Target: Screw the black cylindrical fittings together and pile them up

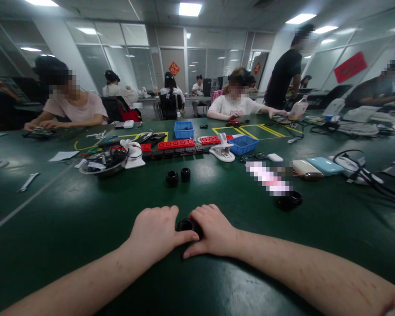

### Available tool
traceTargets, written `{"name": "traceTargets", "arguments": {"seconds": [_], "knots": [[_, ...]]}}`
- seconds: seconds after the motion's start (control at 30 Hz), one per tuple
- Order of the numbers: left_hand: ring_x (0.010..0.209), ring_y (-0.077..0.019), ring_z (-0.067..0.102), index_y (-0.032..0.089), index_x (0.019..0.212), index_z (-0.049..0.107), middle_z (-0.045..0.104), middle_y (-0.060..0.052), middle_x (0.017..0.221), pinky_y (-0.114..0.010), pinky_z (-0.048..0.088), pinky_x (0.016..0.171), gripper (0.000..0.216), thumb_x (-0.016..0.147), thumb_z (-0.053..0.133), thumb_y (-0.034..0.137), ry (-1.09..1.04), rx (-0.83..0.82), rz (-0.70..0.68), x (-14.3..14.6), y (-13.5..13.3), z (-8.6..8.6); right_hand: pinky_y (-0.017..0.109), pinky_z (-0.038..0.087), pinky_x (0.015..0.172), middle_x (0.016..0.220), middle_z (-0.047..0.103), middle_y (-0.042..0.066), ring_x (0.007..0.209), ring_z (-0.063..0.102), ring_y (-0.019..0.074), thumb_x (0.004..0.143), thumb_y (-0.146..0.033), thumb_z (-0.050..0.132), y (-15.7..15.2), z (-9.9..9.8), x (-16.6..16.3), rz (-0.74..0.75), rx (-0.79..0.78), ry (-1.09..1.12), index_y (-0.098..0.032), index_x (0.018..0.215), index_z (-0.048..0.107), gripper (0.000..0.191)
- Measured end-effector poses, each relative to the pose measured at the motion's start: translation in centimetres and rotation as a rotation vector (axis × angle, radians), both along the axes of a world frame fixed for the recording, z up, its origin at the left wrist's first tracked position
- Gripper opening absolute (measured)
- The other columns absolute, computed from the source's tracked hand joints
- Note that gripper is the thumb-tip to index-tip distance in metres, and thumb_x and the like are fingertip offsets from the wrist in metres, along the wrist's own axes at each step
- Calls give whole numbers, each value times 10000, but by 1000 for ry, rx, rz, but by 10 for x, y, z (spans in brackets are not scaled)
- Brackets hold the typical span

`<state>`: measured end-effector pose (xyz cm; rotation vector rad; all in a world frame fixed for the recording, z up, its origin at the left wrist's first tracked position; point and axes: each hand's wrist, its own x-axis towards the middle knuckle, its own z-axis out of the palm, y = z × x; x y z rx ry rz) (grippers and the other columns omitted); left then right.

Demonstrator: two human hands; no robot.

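My left hand and my right hand meet near the middle of the green table. Between them is a black, round, hollow part with a dark opening facing up. Fingers of both hands curl around its sides, and the left thumb crosses its near edge. Much of the part is hidden by the hands. Beyond it stand two similar black round parts, one on the left and one on the right. Further right lies another black ring-like piece, close to a blurred-out flat object.
A metal bowl holding cables and a white clip stand are farther back. Behind them run red-and-black blocks and two blue baskets, one left of the other. Cables and power banks crowd the right. Co-workers sit across the table.
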<state>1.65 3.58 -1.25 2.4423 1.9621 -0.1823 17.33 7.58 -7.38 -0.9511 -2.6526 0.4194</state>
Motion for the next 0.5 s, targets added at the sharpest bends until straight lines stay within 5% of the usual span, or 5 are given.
{"name": "traceTargets", "arguments": {"seconds": [0.13,0.23,0.5], "knots": [[918,-245,570,193,983,586,616,-58,974,-369,440,788,315,802,543,447,-293,-22,-267,-18,4,15,341,369,749,937,594,51,850,526,211,587,-583,682,10,5,7,133,-147,67,-175,1061,526,645],[1082,-183,498,277,1141,541,543,-8,1183,-303,374,932,320,822,566,262,-453,-165,-486,-29,7,18,336,374,779,951,590,41,884,521,203,604,-470,729,20,7,9,238,-232,71,-175,1042,546,559],[1120,-163,473,291,1122,581,545,7,1194,-288,350,974,385,809,528,72,-509,-287,-565,-30,11,8,302,362,762,833,588,-2,824,524,166,632,-347,745,25,5,8,270,-259,82,-174,880,608,332]]}}
